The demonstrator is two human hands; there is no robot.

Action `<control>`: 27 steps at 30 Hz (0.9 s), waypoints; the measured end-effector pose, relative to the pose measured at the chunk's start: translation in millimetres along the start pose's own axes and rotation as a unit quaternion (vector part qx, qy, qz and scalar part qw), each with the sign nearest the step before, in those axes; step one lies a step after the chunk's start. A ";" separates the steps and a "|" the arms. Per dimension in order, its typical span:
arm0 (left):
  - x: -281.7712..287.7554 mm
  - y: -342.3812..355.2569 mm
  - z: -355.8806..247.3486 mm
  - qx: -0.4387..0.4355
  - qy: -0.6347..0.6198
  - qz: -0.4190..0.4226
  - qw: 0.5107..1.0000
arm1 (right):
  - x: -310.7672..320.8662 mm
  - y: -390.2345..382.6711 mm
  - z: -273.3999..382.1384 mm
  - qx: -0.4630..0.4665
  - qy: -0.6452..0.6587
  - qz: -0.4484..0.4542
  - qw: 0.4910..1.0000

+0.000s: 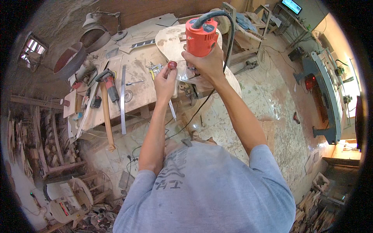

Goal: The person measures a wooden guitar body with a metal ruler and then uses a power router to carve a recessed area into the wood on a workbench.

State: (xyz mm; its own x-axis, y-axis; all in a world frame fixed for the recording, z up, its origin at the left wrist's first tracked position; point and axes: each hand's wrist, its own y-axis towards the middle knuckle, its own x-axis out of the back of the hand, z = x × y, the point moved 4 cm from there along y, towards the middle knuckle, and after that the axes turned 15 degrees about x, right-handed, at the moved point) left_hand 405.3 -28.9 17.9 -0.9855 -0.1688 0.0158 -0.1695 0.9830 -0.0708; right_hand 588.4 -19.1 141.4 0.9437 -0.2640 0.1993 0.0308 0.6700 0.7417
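Note:
A red power router (pixel 201 37) with a thick black cable stands upright over a pale, curved wooden board (pixel 166 39). My right hand (pixel 208 66) wraps round the lower part of its red body. Beneath that hand a clear base plate (pixel 204 82) shows in part. My left hand (pixel 165 81) is closed on a dark red round knob (pixel 172 65) at the router's left side. Just left of that hand lie some metal tools (pixel 154 70), too jumbled to make out fully.
The cluttered workbench (pixel 136 97) holds an angle grinder (pixel 111 89), a steel ruler (pixel 123 105), a desk lamp (pixel 119 35) and large drums (pixel 70 58). A grey machine (pixel 326 101) stands at right, beyond the tiled floor (pixel 248 101). Scrap wood (pixel 50 147) is stacked at left.

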 end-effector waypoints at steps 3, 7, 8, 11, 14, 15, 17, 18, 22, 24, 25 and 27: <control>0.9 -0.2 -2.7 0.003 -0.006 -0.001 1.000 | -3.4 0.9 -0.5 0.000 0.002 -0.005 1.000; 0.1 2.8 -2.3 -0.008 -0.029 0.009 1.000 | -3.9 3.8 -0.5 0.003 -0.026 -0.005 1.000; -0.3 2.0 -3.3 0.005 -0.018 0.003 1.000 | -3.9 3.9 -1.8 -0.001 -0.024 -0.005 1.000; -0.9 -3.2 -13.7 0.034 0.015 -0.009 0.999 | -2.2 5.7 -0.9 -0.002 -0.029 -0.001 1.000; -0.1 -7.3 -19.3 0.030 0.022 -0.015 0.999 | -2.1 6.3 -1.0 -0.011 -0.039 0.010 0.999; -0.6 -5.3 -15.6 0.019 0.008 -0.013 1.000 | -2.0 6.9 -1.3 -0.015 -0.048 0.017 0.999; -0.6 -3.8 -15.3 0.013 0.018 -0.010 1.000 | -0.6 6.7 -2.2 -0.019 -0.054 0.023 0.998; 0.6 -2.6 -14.8 0.017 0.042 -0.011 0.999 | 0.3 7.1 -2.7 -0.017 -0.048 0.022 0.998; -0.2 -0.1 -14.9 0.046 0.079 -0.021 0.996 | 3.4 8.1 -4.7 0.000 -0.041 0.011 0.999; -0.8 5.2 -11.3 -0.002 0.095 -0.018 0.995 | 5.1 8.4 -3.6 0.004 -0.034 0.003 0.999; -1.0 7.0 -12.4 -0.026 0.102 -0.017 0.994 | 6.3 8.4 -3.5 0.006 -0.031 -0.002 1.000; -0.6 11.8 -11.3 -0.030 0.105 0.003 0.994 | 7.8 8.8 -6.9 0.017 -0.039 0.005 0.999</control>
State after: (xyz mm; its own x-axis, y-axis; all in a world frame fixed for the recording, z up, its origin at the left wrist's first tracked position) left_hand 404.0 -16.4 28.4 -0.9632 -0.1495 0.2236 -0.1559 0.9877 -0.0112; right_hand 598.2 -10.5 145.0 0.9156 -0.3111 0.2546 0.0093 0.6497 0.7602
